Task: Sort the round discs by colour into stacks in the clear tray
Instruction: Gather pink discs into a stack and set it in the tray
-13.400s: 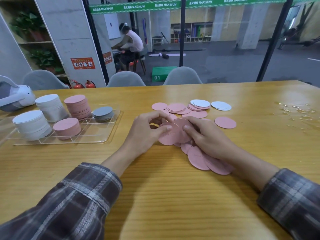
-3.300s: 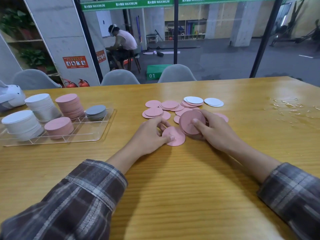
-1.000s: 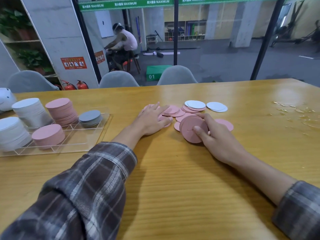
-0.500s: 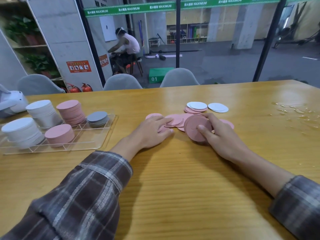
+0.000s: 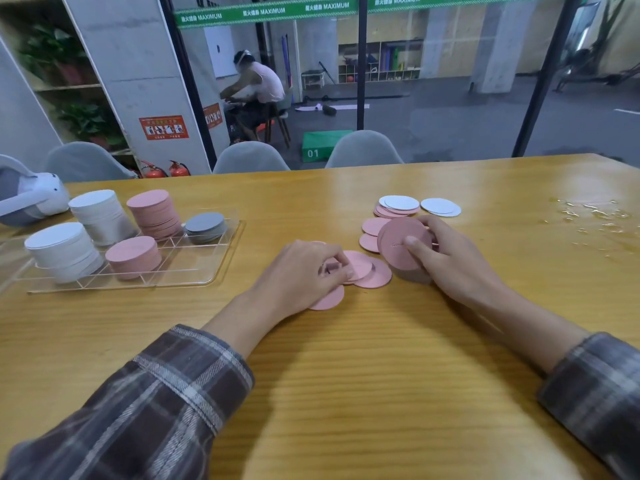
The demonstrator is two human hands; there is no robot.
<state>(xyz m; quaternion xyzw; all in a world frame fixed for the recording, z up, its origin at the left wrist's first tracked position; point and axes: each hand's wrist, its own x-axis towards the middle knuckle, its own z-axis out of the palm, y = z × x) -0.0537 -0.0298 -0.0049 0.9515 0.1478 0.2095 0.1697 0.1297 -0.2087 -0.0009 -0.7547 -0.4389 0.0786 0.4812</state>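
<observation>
Green banner point(image 5: 277, 12) reads MAXIMUM; green box point(image 5: 318, 148), 01. Mid-table: left hand point(image 5: 298, 275) pinches flat pink discs point(image 5: 372, 277); right hand point(image 5: 450, 258) grasps tilted pink stack point(image 5: 398, 244).

1. The tray point(image 5: 194, 271) sits on the table point(image 5: 346, 375) to my left, with five stacks point(image 5: 133, 256) standing in it
2. A headset point(image 5: 31, 199) lies behind its left end
3. Loose discs point(image 5: 372, 277) lie right of it, some held by my left fingers point(image 5: 329, 254)
4. My right fingers point(image 5: 438, 226) hold a tilted pile point(image 5: 398, 242) just right of them
5. More discs point(image 5: 398, 206) lie behind that pile
</observation>
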